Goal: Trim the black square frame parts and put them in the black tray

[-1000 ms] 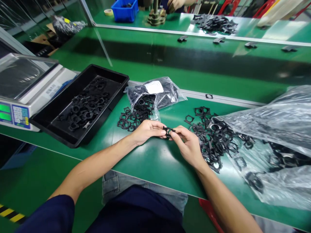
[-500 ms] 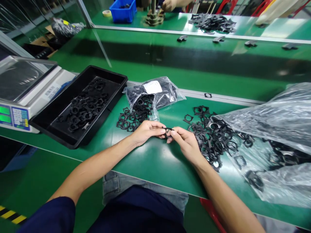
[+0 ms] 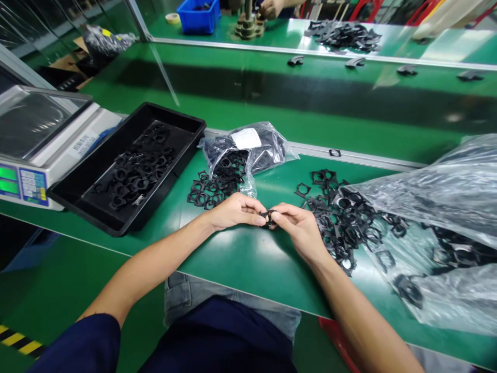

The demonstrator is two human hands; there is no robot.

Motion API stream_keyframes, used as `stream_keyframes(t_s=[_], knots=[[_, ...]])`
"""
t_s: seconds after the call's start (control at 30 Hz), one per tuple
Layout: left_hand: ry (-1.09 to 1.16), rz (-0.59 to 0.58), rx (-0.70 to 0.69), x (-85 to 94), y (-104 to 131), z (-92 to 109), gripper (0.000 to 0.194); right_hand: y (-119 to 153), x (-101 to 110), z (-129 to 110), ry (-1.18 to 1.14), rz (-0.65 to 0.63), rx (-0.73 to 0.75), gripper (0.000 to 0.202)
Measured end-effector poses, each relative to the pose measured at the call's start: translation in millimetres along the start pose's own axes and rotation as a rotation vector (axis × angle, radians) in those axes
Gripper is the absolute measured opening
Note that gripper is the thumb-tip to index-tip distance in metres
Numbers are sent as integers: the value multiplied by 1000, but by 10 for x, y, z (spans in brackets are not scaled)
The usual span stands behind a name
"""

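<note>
A small black part (image 3: 267, 217) is pinched between my two hands above the green table. My left hand (image 3: 243, 211) grips its left side and my right hand (image 3: 295, 223) its right side; the fingers cover much of it. Right of my right hand lies a loose pile of black ring-shaped parts (image 3: 336, 223), spreading toward a large clear plastic bag (image 3: 435, 186). Behind my left hand, more black rings (image 3: 205, 191) lie beside a smaller clear bag (image 3: 267, 150) with a white label.
A black tray (image 3: 186, 150) holding black parts stands at the left, beside a scale (image 3: 50, 181). One ring (image 3: 334, 153) rests on the metal rail. Beyond are a blue bin (image 3: 198, 20), a pile of dark parts (image 3: 345, 36) and another person's hand (image 3: 272, 8).
The part between my fingers has tilted, and its opening shows less than before. Both hands stay close together in nearly the same place. The whole view has shifted slightly.
</note>
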State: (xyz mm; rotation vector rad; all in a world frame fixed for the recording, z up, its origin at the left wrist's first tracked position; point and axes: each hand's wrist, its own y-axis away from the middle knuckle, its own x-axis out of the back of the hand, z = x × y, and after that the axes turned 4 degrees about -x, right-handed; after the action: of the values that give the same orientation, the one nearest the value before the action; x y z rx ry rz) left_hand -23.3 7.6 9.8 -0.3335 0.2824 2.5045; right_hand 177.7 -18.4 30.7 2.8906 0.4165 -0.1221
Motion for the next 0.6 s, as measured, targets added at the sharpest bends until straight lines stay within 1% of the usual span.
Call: stream_keyframes(t_s=[0.13,0.2,0.27,0.37,0.43,0.53,0.6], knots=[[61,-28,3,-27,0,-7,43,-16,14,-4,-167,-56,-91,34],[96,-13,-11,-53,-2,-15,44,-20,19,-6,-212,-73,-123,36],[125,36,-27,-81,-6,-23,45,-23,21,-4,-228,-46,-127,37],[119,120,-46,-105,-18,-33,44,-29,21,6,-198,57,-84,39],[84,172,-66,-109,-26,-41,42,-34,23,17,-153,103,-60,41],[24,255,-113,-115,-31,-53,36,-39,28,39,-89,110,-31,41],[-24,290,-152,-134,-27,-62,32,-34,28,53,-40,108,5,39]])
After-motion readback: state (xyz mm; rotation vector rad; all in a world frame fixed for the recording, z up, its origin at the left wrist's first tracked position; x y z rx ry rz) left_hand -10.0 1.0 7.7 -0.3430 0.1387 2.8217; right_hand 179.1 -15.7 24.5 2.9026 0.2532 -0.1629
